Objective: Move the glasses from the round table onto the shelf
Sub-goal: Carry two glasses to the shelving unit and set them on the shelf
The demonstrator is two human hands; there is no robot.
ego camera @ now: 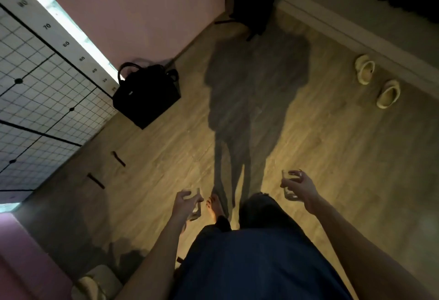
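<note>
I look down at a wooden floor while standing. My left hand [184, 204] grips a clear drinking glass [196, 207] from the side, low and left of my bare foot. A second clear glass [290, 186] is held upright in my right hand [303, 189], further right and slightly higher. Neither the round table nor the shelf is in view.
A black handbag [146, 95] stands on the floor ahead left, beside a white gridded panel [42, 90]. Two pale slippers [375, 81] lie by the right wall. A dark chair [251, 2] stands at the far end. My shadow falls across the floor [332, 145].
</note>
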